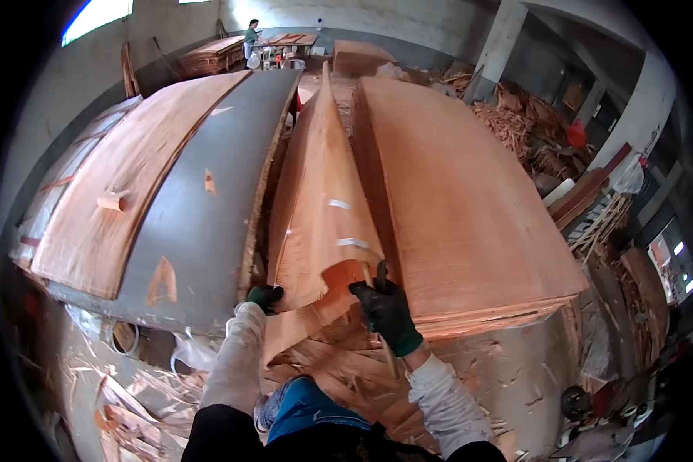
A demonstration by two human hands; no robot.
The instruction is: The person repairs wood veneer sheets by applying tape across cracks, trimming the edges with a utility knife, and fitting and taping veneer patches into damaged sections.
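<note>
A long, thin wood veneer sheet [323, 192] hangs curled and folded in the gap between two work surfaces, with white tape pieces [352, 242] on it. My left hand [265, 299], in a dark green glove, is closed on the sheet's near left edge. My right hand [389, 312], gloved the same, is closed around a thin wooden stick [390, 359], beside the sheet's near right corner. Whether its fingers also pinch the veneer is unclear. Right of the gap lies a large stack of veneer sheets [462, 192].
On the left stands a dark-topped table [200, 208] bearing another veneer sheet [123, 185] and small scraps. Torn veneer strips [339, 369] litter the floor by my feet. Scrap piles [523, 131] and a pillar [500, 50] stand right. Far back, a person [251, 38] is by a table.
</note>
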